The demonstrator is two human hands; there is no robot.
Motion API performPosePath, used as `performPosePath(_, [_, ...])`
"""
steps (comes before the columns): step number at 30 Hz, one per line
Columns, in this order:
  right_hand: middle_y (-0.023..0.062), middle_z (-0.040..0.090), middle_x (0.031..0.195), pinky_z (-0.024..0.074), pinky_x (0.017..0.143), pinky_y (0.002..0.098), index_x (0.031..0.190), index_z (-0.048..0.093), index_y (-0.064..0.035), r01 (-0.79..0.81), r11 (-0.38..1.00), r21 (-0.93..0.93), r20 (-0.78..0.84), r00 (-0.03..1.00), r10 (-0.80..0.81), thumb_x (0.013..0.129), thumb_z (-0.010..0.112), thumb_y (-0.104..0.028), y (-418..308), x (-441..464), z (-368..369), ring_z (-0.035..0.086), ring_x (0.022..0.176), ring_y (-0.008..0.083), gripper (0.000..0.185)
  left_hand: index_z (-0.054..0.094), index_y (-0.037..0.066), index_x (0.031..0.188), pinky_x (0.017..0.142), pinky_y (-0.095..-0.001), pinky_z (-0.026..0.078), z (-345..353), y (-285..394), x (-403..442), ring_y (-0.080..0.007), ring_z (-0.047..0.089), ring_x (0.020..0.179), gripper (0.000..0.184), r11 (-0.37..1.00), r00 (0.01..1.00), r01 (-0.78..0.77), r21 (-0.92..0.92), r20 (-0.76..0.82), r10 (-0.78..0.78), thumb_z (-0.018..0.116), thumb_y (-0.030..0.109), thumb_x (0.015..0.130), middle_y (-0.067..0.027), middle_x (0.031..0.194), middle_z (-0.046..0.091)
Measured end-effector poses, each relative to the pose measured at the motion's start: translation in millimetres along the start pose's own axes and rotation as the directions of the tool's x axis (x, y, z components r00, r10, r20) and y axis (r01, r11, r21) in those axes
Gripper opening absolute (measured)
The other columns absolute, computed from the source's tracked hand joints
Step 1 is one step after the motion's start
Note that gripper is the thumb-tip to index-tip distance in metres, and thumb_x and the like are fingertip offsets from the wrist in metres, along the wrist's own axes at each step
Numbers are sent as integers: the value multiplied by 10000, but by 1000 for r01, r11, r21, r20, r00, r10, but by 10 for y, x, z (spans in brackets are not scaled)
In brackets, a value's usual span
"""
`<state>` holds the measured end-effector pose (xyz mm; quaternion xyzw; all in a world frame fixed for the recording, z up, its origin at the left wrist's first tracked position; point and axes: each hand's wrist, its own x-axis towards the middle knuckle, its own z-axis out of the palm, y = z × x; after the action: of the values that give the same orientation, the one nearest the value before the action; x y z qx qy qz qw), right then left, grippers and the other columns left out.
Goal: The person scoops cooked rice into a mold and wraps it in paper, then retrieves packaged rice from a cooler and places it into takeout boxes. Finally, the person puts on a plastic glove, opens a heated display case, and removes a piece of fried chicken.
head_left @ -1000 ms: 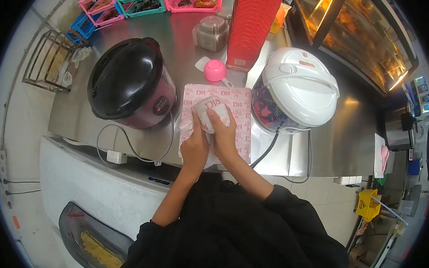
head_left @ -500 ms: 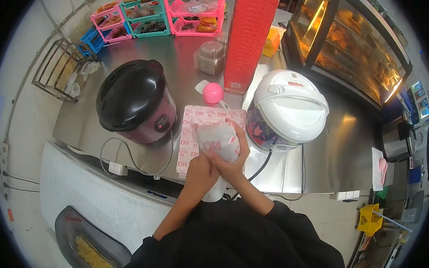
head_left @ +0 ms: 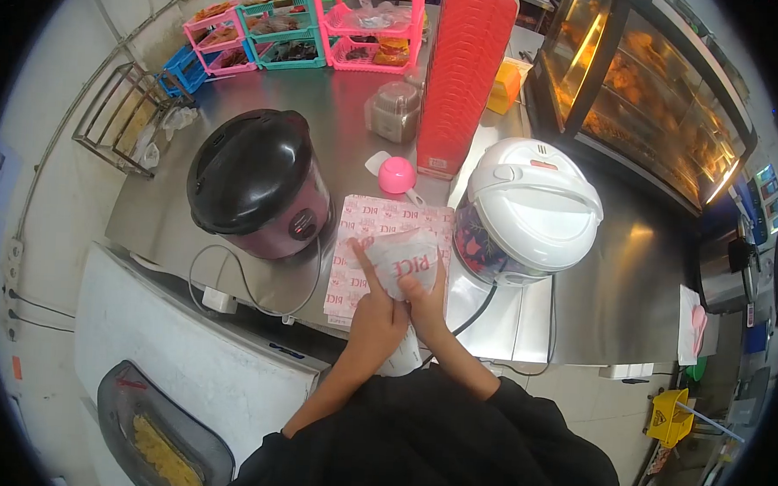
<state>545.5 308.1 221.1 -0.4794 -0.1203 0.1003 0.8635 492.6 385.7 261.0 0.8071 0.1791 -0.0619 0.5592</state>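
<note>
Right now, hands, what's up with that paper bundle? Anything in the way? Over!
Left hand, right hand: both gripping paper bundle. RICE print showing, held over printed sheets. Nothing seen blocking; dark cooker left, white cooker right, both clear.

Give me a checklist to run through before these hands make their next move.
1. Left hand and right hand free: not ok, both hold the wrapped bundle.
2. Bundle sealed at its lower end: cannot tell, fingers cover it.
3. Printed paper stack lying on the steel counter: ok.
4. Black cooker lid down: ok.
5. White cooker lid down: ok.
6. Pink cup set down: ok, beyond the paper.
</note>
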Motion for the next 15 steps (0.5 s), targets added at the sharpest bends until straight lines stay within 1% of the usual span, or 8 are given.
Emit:
performPosePath(2, [88,540,1074,425,869,300,1254,383,24,29,994,-106,88,996,-20,760,679,-328,-27,-13,-28,525,995,157,675,123,-20,1365,854,-340,452,5,-21,-22,-252,554,1047,614,1000,1000,21,18,8,-21,411,-41,823,-203,1210,488])
performPosePath(4, [92,536,1086,420,873,301,1280,362,24,9,999,-44,84,996,-5,758,682,-330,21,2,-90,522,1004,160,707,155,-14,1346,821,-343,471,19,-153,-3,-257,585,993,585,998,999,42,36,15,-43,442,-18,836,-190,1170,514])
performPosePath(6, [96,533,1097,415,877,301,1305,340,24,-14,1000,19,81,997,13,756,684,-332,39,-2,-124,518,1012,163,739,128,9,1359,609,-333,495,67,-431,127,-247,634,710,649,866,900,-434,-247,-83,428,513,32,837,-175,1112,544])
performPosePath(9, [105,526,1121,414,883,305,1335,305,23,11,998,-63,110,994,-4,773,655,-381,-8,1,-98,522,1011,169,776,108,24,1372,564,-323,489,113,-531,178,-237,632,682,695,753,824,-557,-351,-118,554,555,110,847,-169,1100,547])
performPosePath(10, [106,525,1122,416,885,308,1331,307,32,-61,996,71,103,993,53,784,630,-411,-101,21,-37,524,1011,171,774,101,29,1377,550,-320,488,113,-523,175,-234,631,673,712,708,794,-592,-384,-132,593,569,136,851,-166,1096,549])
performPosePath(13, [112,521,1126,416,893,315,1313,328,34,-242,934,263,126,968,215,802,582,-460,-123,7,-101,521,1023,176,755,42,64,1400,667,-300,511,69,-432,103,-230,620,888,771,637,854,-403,-657,-19,520,554,307,877,-166,1126,536])
performPosePath(14, [117,518,1129,414,900,320,1301,347,28,-348,884,313,157,937,313,809,560,-479,-84,15,-153,517,1034,177,737,65,63,1407,844,-329,409,97,-372,99,-232,480,1078,713,491,854,-318,-811,-20,520,487,341,902,-155,1239,445])
performPosePath(15, [124,495,1144,408,907,321,1295,348,-16,-339,854,395,255,933,253,830,569,-392,-79,56,-130,495,1065,182,637,77,62,1410,933,-344,358,110,-377,113,-234,410,1172,688,407,854,-268,-873,-20,519,453,357,915,-149,1295,399])
